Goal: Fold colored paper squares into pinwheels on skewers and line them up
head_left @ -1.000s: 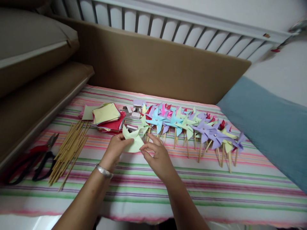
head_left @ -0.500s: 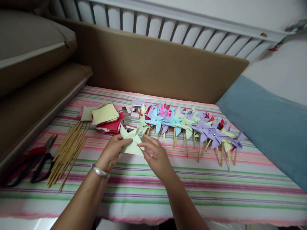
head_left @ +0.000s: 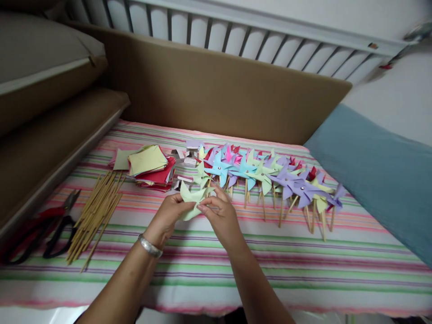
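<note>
Between my two hands is a pale green paper pinwheel (head_left: 193, 194) with some of its corners folded inward. My left hand (head_left: 172, 212) pinches its left side, thumb on top. With thumb and fingers, my right hand (head_left: 219, 210) grips the paper's right side near its middle. My fingers hide part of the folds. Just beyond the hands lie small open boxes (head_left: 184, 180). Right of them, many finished pinwheels (head_left: 248, 171) on sticks lie in an overlapping row, purple, blue, green, yellow, pink and red.
A stack of coloured paper squares (head_left: 148, 161) lies to the left. Wooden sticks (head_left: 96, 216) are piled nearer me, beside scissors (head_left: 57, 229) with dark handles. A striped cloth (head_left: 256, 279) covers the surface. Brown cushions (head_left: 60, 121) and a brown panel (head_left: 216, 90) border it.
Another corner of the green paper has been folded toward the middle. My left hand has shifted right and tilted the paper; my right fingers have closed in on it.
</note>
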A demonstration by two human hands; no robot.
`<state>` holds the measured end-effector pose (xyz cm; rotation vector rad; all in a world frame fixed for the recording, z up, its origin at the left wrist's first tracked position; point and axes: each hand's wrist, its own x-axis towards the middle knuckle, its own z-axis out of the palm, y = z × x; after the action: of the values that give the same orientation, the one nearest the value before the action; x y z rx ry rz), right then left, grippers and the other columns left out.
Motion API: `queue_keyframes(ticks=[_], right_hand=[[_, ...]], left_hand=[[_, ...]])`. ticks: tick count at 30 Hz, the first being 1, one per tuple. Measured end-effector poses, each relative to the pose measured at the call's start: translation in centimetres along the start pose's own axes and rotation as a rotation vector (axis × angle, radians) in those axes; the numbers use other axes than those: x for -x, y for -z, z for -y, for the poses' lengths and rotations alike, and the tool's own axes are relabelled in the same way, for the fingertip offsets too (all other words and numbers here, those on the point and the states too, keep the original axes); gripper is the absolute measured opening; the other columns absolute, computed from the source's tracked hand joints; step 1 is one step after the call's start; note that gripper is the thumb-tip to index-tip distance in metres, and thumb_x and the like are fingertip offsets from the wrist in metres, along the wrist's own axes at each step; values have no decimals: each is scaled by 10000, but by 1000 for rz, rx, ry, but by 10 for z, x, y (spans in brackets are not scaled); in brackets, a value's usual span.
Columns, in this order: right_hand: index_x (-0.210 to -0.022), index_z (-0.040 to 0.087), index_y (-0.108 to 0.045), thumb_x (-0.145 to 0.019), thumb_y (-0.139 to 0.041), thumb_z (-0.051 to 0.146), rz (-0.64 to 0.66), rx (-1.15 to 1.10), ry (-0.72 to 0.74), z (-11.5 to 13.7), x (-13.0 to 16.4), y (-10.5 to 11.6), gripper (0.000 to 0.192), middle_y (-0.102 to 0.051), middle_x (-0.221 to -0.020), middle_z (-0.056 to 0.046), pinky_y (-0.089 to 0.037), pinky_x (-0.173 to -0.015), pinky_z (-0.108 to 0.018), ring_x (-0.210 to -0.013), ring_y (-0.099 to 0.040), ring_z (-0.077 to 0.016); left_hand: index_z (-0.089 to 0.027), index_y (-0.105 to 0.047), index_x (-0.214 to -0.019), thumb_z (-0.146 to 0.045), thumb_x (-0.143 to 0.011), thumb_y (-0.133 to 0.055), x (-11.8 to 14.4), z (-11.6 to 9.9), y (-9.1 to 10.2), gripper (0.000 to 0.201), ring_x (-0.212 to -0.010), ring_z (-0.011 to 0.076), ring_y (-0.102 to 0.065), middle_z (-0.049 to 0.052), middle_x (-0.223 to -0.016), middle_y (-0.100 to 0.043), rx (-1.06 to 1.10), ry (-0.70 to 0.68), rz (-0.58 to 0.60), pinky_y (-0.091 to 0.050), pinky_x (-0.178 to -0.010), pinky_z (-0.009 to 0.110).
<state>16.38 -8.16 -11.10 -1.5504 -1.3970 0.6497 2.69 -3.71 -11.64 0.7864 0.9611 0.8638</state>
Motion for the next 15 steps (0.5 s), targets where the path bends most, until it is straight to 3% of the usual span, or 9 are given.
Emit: queue_keyframes(ticks=[7,15], right_hand=[[-675,231,-677,-701,-648,244,-27,51,-77,-6,0,1,41,-497,-1297,-59,-294,-1039,-456,-1297,-332,-266],[-678,223,-660,-719,-616,244,-45,164,-41,-4,1,0,64,-493,-1316,-73,-326,-1009,-501,-1289,-338,-282]], left_hand=[[-148,-731,-737,-183,-522,-752,2,3,-4,219,-525,107,-575,13,-640,-706,4,1,24,-403,-532,207],[-152,-728,-726,-174,-533,-740,2,3,-5,195,-519,98,-561,1,-633,-694,0,-2,50,-388,-516,200]])
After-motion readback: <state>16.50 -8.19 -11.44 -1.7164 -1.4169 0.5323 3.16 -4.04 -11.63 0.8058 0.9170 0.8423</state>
